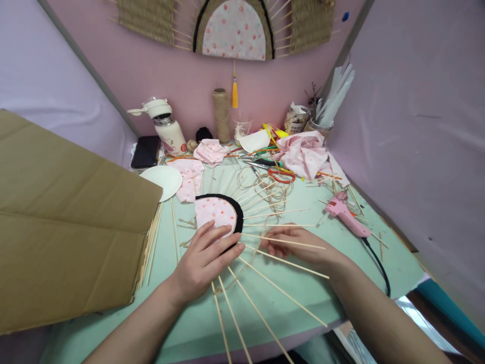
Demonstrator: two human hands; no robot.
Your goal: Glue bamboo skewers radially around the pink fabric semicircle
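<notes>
A half-round piece of pink dotted fabric (pixel 214 212) with a black rim (pixel 238 215) lies on the green table, and thin wooden sticks (pixel 280 298) fan out from its rim. My left hand (pixel 212 258) lies flat over the fabric and rim, fingers spread. Beyond the rim to the right, my right hand (pixel 284 240) is under the sticks, its fingers curled together at a strand of twine (pixel 242 270). That strand curves across the sticks down to the lowest ones.
A large cardboard sheet (pixel 76 217) covers the left side. On the right lies a pink glue gun (pixel 346 215) with a black cable. Behind are loose twine (pixel 278 197), red-handled scissors (pixel 282 176), crumpled pink fabric (pixel 303 154), an open white bottle (pixel 170 134) and a twine spool (pixel 221 116).
</notes>
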